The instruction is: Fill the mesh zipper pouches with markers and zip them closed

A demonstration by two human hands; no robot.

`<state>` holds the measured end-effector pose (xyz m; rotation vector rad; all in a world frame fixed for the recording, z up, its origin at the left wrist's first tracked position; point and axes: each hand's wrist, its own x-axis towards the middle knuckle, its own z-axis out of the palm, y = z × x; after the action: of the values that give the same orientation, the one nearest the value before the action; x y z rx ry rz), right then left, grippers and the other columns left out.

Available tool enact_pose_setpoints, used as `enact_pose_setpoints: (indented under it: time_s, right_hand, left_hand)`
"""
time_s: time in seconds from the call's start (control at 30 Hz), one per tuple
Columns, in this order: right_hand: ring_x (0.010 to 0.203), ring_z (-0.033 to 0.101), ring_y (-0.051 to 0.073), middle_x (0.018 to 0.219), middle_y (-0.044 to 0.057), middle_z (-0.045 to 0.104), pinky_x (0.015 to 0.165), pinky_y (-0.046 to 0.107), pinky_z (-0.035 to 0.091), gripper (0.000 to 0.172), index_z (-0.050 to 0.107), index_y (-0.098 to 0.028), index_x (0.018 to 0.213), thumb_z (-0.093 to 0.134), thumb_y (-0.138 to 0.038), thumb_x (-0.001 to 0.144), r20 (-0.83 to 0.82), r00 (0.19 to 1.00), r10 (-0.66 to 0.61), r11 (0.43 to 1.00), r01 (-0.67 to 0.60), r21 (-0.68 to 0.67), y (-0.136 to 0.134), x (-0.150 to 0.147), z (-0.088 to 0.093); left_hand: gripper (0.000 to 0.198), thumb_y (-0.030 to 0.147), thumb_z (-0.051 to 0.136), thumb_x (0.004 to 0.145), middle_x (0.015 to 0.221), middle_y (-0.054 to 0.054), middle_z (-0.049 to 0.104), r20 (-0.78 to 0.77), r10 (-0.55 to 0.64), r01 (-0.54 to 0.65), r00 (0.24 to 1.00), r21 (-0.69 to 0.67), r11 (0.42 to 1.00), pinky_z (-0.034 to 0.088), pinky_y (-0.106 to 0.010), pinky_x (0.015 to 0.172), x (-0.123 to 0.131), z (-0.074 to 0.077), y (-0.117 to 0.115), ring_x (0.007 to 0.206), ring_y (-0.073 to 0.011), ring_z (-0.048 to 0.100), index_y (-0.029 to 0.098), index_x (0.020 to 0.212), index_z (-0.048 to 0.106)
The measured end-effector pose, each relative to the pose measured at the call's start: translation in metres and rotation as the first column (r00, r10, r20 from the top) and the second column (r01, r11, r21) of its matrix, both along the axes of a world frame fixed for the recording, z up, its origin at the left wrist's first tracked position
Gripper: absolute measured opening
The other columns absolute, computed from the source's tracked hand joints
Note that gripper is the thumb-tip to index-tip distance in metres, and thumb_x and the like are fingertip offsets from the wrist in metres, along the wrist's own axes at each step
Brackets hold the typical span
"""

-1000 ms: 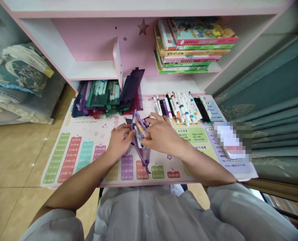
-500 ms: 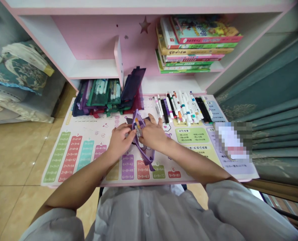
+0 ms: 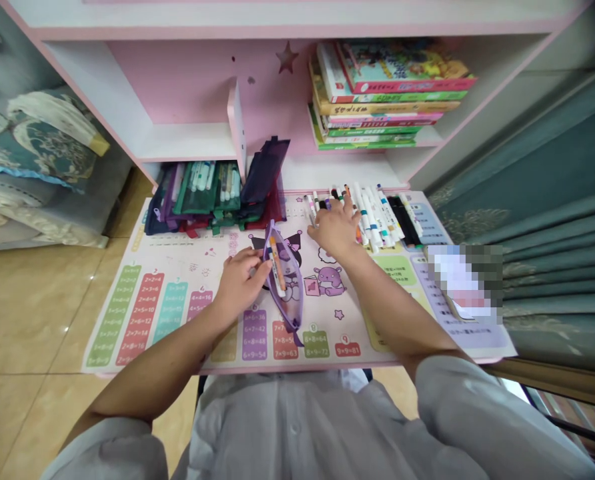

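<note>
My left hand (image 3: 245,277) grips the left edge of a purple mesh zip pouch (image 3: 292,303), thumb against its rim. The pouch gapes along its zipper, and a few markers (image 3: 277,267), one with an orange barrel, lie inside it. Over at the marker pile (image 3: 372,213), my right hand (image 3: 336,227) rests on the left part with its fingers spread. White, black and purple markers lie around and under those fingers. Whether a fingertip has hold of one is hidden.
Filled mesh pouches (image 3: 197,193) in green, purple and dark blue are heaped at the back left. Stacked books (image 3: 387,100) sit on the pink shelf (image 3: 177,87). A blurred flat object (image 3: 462,283) lies at the desk's right. Times tables are printed on the desk mat (image 3: 187,253).
My right hand has left the pouch and moved right and away from me to the marker pile. My left hand has stayed on the pouch's edge.
</note>
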<state>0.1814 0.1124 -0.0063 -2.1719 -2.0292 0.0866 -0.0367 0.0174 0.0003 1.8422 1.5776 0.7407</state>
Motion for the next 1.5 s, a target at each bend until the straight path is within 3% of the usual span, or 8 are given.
enact_pose_setpoints:
  time_s: [0.17, 0.57, 0.7, 0.9, 1.03, 1.13, 1.27, 1.5]
  right_hand:
    - [0.149, 0.016, 0.048, 0.151, 0.024, 0.041, 0.109, 0.075, 0.022, 0.042, 0.067, -0.009, 0.119, 0.062, -0.028, 0.082, 0.038, 0.999, -0.004, 1.000, 0.004, -0.006, 0.007, 0.002, -0.014]
    - [0.149, 0.018, 0.044, 0.151, 0.022, 0.044, 0.112, 0.072, 0.020, 0.034, 0.075, -0.009, 0.105, 0.060, -0.031, 0.083, 0.061, 0.995, 0.074, 0.997, -0.073, -0.017, 0.005, -0.003, -0.015]
    - [0.148, 0.022, 0.044, 0.148, 0.019, 0.049, 0.111, 0.073, 0.023, 0.026, 0.077, -0.012, 0.090, 0.060, -0.029, 0.080, -0.019, 0.995, 0.097, 0.994, -0.096, 0.044, -0.006, -0.006, 0.006]
    - [0.142, 0.038, 0.039, 0.137, 0.011, 0.061, 0.111, 0.063, 0.034, 0.017, 0.068, -0.019, 0.058, 0.064, -0.026, 0.074, -0.255, 0.925, 0.282, 0.960, -0.269, 0.085, -0.049, -0.013, 0.062]
    - [0.140, 0.043, 0.034, 0.136, 0.010, 0.063, 0.112, 0.053, 0.036, 0.021, 0.062, -0.020, 0.053, 0.064, -0.023, 0.073, -0.263, 0.888, 0.378, 0.917, -0.398, -0.024, -0.072, -0.008, 0.088]
    - [0.135, 0.049, 0.031, 0.131, 0.008, 0.066, 0.110, 0.050, 0.038, 0.023, 0.060, -0.021, 0.050, 0.064, -0.022, 0.073, -0.237, 0.869, 0.434, 0.872, -0.471, -0.132, -0.078, -0.005, 0.096]
    - [0.140, 0.043, 0.033, 0.135, 0.007, 0.064, 0.112, 0.049, 0.036, 0.021, 0.063, -0.021, 0.052, 0.066, -0.024, 0.073, -0.210, 0.866, 0.454, 0.839, -0.495, -0.226, -0.079, -0.008, 0.095]
    - [0.143, 0.040, 0.034, 0.137, 0.006, 0.063, 0.114, 0.050, 0.034, 0.020, 0.065, -0.020, 0.053, 0.068, -0.025, 0.072, -0.237, 0.835, 0.497, 0.807, -0.545, -0.228, -0.081, -0.010, 0.096]
  left_hand:
    - [0.036, 0.044, 0.049, 0.088, 0.110, -0.007, 0.074, -0.007, 0.010, -0.010, 1.000, -0.006, 1.000, 0.045, -0.045, 0.102, 0.000, 0.000, 0.000, 0.124, -0.0282, 0.058, 0.023, 0.060, 0.055]
    - [0.035, 0.045, 0.049, 0.089, 0.114, -0.007, 0.073, -0.020, 0.009, -0.009, 1.000, 0.004, 1.000, 0.046, -0.045, 0.102, 0.001, 0.000, 0.000, 0.124, -0.0275, 0.059, 0.023, 0.064, 0.061]
    - [0.035, 0.044, 0.049, 0.089, 0.108, -0.007, 0.074, -0.016, 0.001, -0.001, 1.000, 0.012, 1.000, 0.046, -0.043, 0.103, 0.000, -0.001, 0.000, 0.123, -0.0264, 0.059, 0.023, 0.063, 0.061]
    - [0.036, 0.044, 0.049, 0.088, 0.110, -0.008, 0.073, 0.016, -0.004, 0.003, 1.000, 0.015, 1.000, 0.046, -0.045, 0.101, 0.000, -0.003, 0.001, 0.121, -0.0271, 0.059, 0.023, 0.060, 0.054]
    - [0.036, 0.045, 0.048, 0.088, 0.111, -0.009, 0.073, 0.014, -0.003, 0.003, 1.000, 0.016, 1.000, 0.046, -0.046, 0.101, 0.000, -0.002, 0.001, 0.117, -0.0281, 0.062, 0.022, 0.061, 0.055]
    - [0.036, 0.046, 0.048, 0.089, 0.115, -0.008, 0.072, -0.002, 0.008, -0.008, 1.000, 0.010, 1.000, 0.047, -0.045, 0.100, 0.000, -0.002, 0.001, 0.117, -0.0280, 0.062, 0.022, 0.063, 0.057]
    - [0.035, 0.045, 0.049, 0.089, 0.116, -0.007, 0.072, -0.004, 0.014, -0.014, 1.000, 0.008, 1.000, 0.046, -0.045, 0.102, 0.000, -0.003, 0.001, 0.117, -0.0275, 0.063, 0.022, 0.063, 0.059]
    - [0.037, 0.047, 0.048, 0.088, 0.113, -0.009, 0.073, -0.004, 0.011, -0.010, 1.000, 0.018, 1.000, 0.047, -0.046, 0.101, 0.000, -0.004, 0.001, 0.120, -0.0287, 0.061, 0.022, 0.062, 0.058]
